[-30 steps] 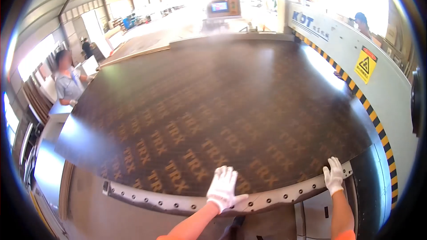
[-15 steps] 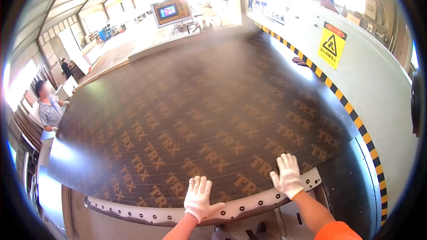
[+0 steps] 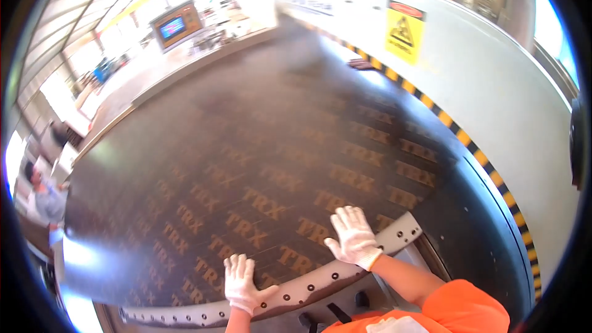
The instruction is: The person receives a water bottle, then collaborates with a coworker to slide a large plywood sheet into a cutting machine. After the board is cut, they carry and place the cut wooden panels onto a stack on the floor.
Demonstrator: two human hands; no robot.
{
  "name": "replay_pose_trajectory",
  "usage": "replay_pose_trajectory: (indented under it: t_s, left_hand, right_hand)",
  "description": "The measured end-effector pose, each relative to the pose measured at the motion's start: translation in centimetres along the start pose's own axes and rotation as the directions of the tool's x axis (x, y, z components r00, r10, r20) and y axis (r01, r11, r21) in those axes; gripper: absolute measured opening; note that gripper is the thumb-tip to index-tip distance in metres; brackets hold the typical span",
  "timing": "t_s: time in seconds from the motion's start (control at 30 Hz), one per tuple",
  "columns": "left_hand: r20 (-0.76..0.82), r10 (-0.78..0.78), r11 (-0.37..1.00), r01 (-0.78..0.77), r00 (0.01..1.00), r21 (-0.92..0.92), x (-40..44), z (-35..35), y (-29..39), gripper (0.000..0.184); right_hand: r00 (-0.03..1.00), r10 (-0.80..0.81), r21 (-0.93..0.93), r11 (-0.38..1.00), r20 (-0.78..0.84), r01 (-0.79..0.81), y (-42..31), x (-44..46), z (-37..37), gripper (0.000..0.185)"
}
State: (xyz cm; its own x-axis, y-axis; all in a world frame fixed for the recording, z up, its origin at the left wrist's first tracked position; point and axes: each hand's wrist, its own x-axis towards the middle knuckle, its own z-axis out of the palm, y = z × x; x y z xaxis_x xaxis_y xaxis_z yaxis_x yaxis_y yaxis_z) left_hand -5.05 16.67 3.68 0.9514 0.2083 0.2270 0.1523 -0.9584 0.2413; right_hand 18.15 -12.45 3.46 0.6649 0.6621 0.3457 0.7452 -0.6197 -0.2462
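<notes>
Brown panel (image 3: pixel 234 148), TRX printed over it in rows, lies flat beyond the rail (image 3: pixel 298 293), near edge running along it. Cannot tell whether that edge overlaps the rail or stops just short.

Left hand (image 3: pixel 242 285): white glove, palm down at the rail; fingers lie on the panel, fairly close together, thumb stretched wide to the right over the rail. Right hand (image 3: pixel 354 237): also gloved, nearer the rail's right end, fingers a little spread on the panel, thumb wide to the left. Neither is closed round anything.

Around: dark bed (image 3: pixel 493 240) right of the rail; past it, striped strip (image 3: pixel 456 129) along the machine (image 3: pixel 493 80). Yellow sticker (image 3: pixel 404 32) on the machine. Monitor (image 3: pixel 177 24) well beyond the rail. Co-worker (image 3: pixel 49 200) well beyond the rail's left end, beside the panel.

Technique (judgement): panel looks large and stiff, so uneven pressure would likely skew it. Load both palms equally; fingers flat, not hooked. Hands set wider along the rail would give better control of angle. Thumbs best clear of the seam at the rail, a likely pinch point. Agree any shift with the co-worker first.
</notes>
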Motion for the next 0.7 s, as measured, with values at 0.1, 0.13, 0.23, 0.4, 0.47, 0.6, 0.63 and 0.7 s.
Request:
replay_pose_trajectory:
  t_s: [0.1, 0.13, 0.23, 0.4, 0.47, 0.6, 0.63, 0.7]
  left_hand:
    - [-0.076, 0.041, 0.999, -0.043, 0.996, -0.024, -0.9, 1.3, -1.2, 0.100]
    - [-0.043, -0.004, 0.999, 0.002, 0.999, -0.035, -0.6, 0.3, -0.4, 0.097]
    - [-0.045, -0.015, 1.000, 0.014, 0.999, -0.023, -0.9, 0.2, -0.6, 0.095]
    - [-0.043, -0.044, 0.999, 0.045, 0.998, 0.015, -1.2, 0.3, -0.2, 0.098]
    - [-0.034, -0.064, 0.998, 0.064, 0.997, 0.004, -1.2, 0.2, 0.2, 0.097]
    - [-0.015, -0.050, 0.998, 0.050, 0.999, 0.034, -1.3, 0.2, 0.0, 0.098]
    - [-0.009, -0.055, 0.998, 0.055, 0.998, 0.042, -1.3, 0.2, 0.0, 0.098]
    - [-0.002, -0.018, 0.999, 0.018, 1.000, 0.030, -1.2, 0.5, -0.2, 0.099]
  right_hand:
    - [0.999, 0.036, 0.018, 0.999, 0.016, -0.036, -0.6, -0.3, -0.3, 0.071]
    - [0.999, 0.036, 0.024, 0.999, 0.016, -0.037, -0.7, -0.3, -0.1, 0.071]
    - [0.999, 0.039, 0.043, 0.998, 0.000, -0.039, -0.9, -0.7, 0.2, 0.071]
    - [0.998, 0.052, 0.075, 0.996, -0.018, -0.051, -0.9, -1.0, 0.7, 0.071]
    - [0.998, 0.047, 0.096, 0.994, -0.029, -0.044, -0.8, -1.2, 0.6, 0.071]
    - [0.974, -0.073, 0.106, 0.993, 0.217, 0.050, 3.2, -1.4, -1.1, 0.074]
    - [0.981, -0.001, 0.050, 0.999, 0.195, -0.009, 5.0, -1.9, -0.9, 0.073]
    - [0.992, 0.053, -0.012, 0.999, 0.117, -0.052, 6.6, -1.9, -1.8, 0.070]
